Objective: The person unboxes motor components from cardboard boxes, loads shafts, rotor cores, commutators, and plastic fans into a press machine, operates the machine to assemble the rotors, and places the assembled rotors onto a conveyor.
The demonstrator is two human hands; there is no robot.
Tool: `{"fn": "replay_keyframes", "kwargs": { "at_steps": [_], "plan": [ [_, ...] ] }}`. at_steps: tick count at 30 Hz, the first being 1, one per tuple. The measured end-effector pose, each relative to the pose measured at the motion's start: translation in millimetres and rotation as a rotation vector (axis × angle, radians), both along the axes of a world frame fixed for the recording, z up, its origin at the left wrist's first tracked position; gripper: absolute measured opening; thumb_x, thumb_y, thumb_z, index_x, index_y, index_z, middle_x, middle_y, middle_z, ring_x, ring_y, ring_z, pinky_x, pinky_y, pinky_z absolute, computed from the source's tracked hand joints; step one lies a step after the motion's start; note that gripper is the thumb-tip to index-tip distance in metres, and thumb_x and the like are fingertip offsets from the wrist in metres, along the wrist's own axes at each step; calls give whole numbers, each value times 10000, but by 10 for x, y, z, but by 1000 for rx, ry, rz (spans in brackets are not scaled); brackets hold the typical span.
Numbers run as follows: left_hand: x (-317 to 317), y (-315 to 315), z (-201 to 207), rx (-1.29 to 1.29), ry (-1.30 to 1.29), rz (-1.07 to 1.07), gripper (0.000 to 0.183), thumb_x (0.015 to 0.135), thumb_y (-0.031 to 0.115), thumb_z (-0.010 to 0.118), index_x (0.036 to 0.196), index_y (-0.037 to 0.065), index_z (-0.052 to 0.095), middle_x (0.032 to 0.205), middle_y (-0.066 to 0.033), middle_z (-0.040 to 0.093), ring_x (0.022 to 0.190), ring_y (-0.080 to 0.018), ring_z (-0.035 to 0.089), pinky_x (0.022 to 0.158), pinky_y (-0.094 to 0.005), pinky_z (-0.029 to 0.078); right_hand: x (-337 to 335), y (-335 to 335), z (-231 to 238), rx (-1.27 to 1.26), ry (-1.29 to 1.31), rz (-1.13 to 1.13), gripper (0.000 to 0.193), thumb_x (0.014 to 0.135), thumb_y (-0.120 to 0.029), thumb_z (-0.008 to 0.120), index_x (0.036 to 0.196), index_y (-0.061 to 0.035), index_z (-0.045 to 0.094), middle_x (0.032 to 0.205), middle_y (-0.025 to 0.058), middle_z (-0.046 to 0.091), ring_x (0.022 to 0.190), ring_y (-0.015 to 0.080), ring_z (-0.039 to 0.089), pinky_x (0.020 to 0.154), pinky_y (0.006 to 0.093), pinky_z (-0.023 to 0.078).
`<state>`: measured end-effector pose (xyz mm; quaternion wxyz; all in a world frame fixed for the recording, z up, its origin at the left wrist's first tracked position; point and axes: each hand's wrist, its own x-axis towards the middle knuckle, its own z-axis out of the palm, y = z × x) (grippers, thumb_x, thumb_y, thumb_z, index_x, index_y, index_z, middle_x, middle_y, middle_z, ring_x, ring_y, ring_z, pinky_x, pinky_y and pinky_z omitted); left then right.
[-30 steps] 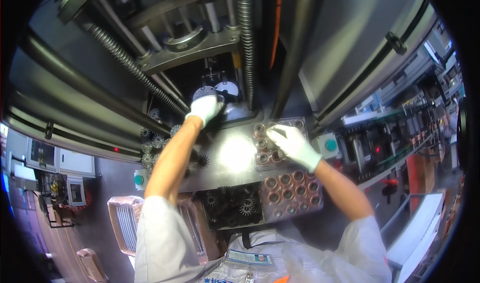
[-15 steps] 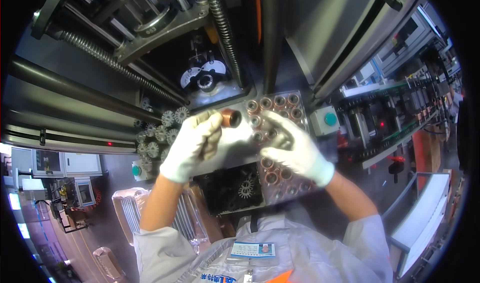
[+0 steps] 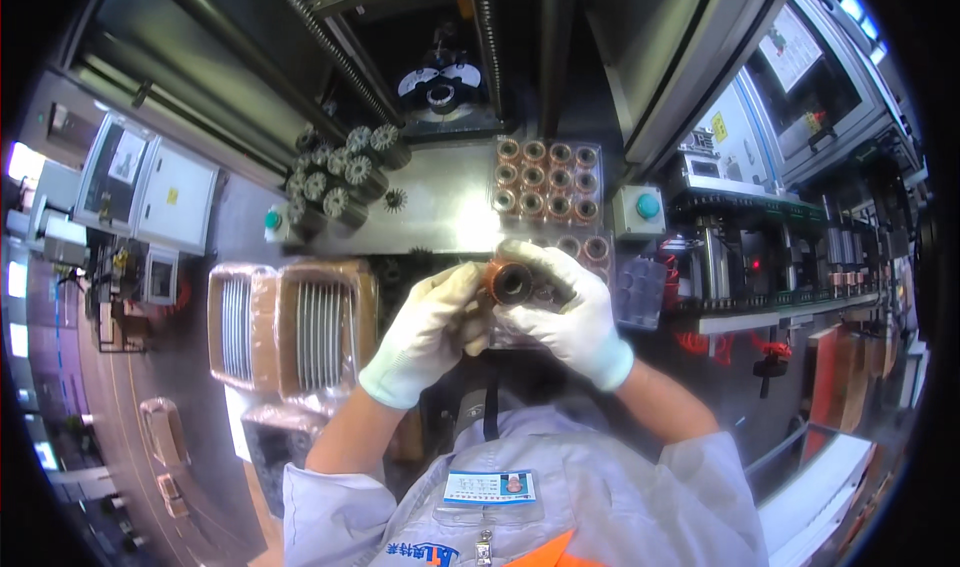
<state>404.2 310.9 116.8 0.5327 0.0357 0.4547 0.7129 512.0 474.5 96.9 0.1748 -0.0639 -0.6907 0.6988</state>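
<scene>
In front of my chest I hold a copper commutator (image 3: 511, 283), a short ribbed copper ring with a dark round bore turned toward me. My gloved left hand (image 3: 437, 315) pinches its left side with thumb and fingers. From the right, my gloved right hand (image 3: 571, 312) closes around it, fingers above and thumb below. Just beyond my hands lies a clear tray (image 3: 494, 157) with rows of similar copper commutators (image 3: 533, 178). A second group, partly hidden by my right hand, sits nearer to me.
Several slotted metal cores (image 3: 358, 170) stand at the left of the bright metal table (image 3: 435, 182); a small toothed piece (image 3: 395, 200) lies beside them. A press fixture (image 3: 440, 95) is at the back. Green-button boxes (image 3: 640, 213) flank the table. Boxes of metal rods (image 3: 325, 329) stand at left.
The commutator, earlier in my left hand alone above the table, has come nearer my body. My right hand has moved from over the tray and closed on it too. The view has shifted.
</scene>
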Motion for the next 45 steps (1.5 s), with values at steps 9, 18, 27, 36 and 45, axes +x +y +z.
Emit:
{"fn": "replay_keyframes", "kwargs": {
  "at_steps": [9,18,27,36,45],
  "plan": [
    [901,-107,-155,62,-5,135,493,965,388,676,1243,-12,597,985,-50,664,738,-120,615,689,-322,547,651,14,-26,348,68,58,561,785,-57,797,1316,-44,615,994,119,629,868,243,647,781,335,525],
    [1217,-364,-257,14,-131,215,532,948,409,694,1241,-26,606,934,-41,643,684,-103,606,650,-309,571,924,-194,-94,-89,-149,164,558,842,-69,792,1361,-39,589,1071,47,639,880,91,612,789,254,514],
    [1318,-691,-291,-22,-148,280,565,977,371,662,1344,-46,556,1020,-52,670,650,-84,590,623,-288,569,912,-514,-233,-169,-249,261,579,846,-65,795,1381,-29,575,1149,29,641,990,72,602,870,242,509],
    [1302,-957,-319,-170,54,314,635,973,431,652,1357,-64,548,1098,-95,685,666,-99,626,620,-238,535,776,-760,-477,-613,-407,395,624,847,-34,771,1422,-9,529,1237,57,657,1039,91,611,928,272,522],
    [1250,-1194,-422,-296,264,348,573,1006,386,612,1328,-85,560,1087,-129,705,663,-115,660,619,-233,555,658,-1057,-729,-902,-376,432,637,852,-32,760,1427,31,494,1300,114,625,1136,155,626,999,308,511]
  ]
}}
